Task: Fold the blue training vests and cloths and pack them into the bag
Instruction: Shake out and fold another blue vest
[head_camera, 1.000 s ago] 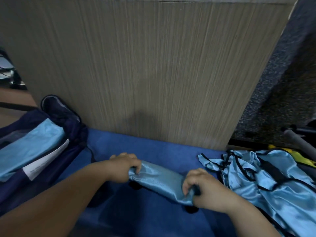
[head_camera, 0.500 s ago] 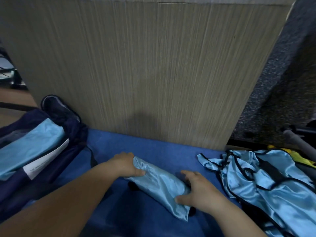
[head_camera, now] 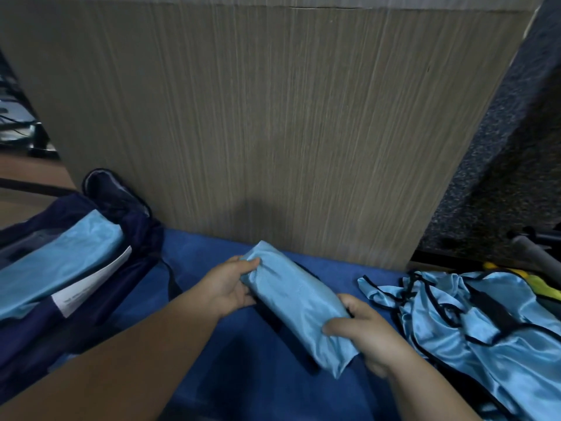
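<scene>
Now: thumb on top, fingers (head_camera: 243, 300) curled beneath, L hand (head_camera: 229, 287) pinching far-left end of folded vest (head_camera: 296, 302). R hand (head_camera: 367, 335) curled round its near-right end. Bundle slanted between both hands, over blue surface (head_camera: 243, 384). Left: open bag (head_camera: 100, 323) w/ folded blue cloth (head_camera: 57, 262) and white sheet (head_camera: 91, 288) inside. Right: loose vest pile (head_camera: 491, 323), apart from bundle. Far: wood-grain panel (head_camera: 273, 117).
</scene>
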`<state>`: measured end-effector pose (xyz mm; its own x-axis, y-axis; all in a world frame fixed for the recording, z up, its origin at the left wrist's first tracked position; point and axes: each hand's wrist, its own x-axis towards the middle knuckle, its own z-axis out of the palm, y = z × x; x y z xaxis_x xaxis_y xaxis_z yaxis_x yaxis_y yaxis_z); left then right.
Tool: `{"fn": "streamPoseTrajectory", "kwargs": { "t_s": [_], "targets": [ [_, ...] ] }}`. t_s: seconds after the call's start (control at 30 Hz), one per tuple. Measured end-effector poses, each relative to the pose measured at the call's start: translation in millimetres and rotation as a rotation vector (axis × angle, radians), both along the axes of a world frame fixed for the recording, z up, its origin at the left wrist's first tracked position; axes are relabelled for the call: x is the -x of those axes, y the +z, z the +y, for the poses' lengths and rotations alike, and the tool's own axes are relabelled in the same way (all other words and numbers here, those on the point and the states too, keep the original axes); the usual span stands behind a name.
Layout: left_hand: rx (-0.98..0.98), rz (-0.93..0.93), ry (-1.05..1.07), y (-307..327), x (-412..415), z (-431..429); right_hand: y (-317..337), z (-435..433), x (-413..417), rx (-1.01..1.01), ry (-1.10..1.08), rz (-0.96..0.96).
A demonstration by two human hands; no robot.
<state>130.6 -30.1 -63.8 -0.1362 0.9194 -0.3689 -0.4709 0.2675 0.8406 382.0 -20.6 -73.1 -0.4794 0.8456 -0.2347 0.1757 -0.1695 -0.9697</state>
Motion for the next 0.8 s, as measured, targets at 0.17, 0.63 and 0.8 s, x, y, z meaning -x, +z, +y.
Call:
{"fn": "streamPoseTrajectory", "kwargs": {
  "t_s": [0.17, 0.63, 0.8],
  "targets": [
    [0.067, -0.134, 0.100, 2.9, -28.5, -11.2, 4.7, -5.6, 14.8, 0.175, -0.075, 0.270],
    [0.118, 0.239, -0.230, 9.5, -33.5, -45.6, -0.8, -14.7, 55.5, -0.109, -0.112, -0.259],
    [-0.012, 0.561, -0.485, 24.5, 6.1, -59.6, 10.4, -0.4, 89.5, 0.335, -0.223, 0.115]
  ]
}}
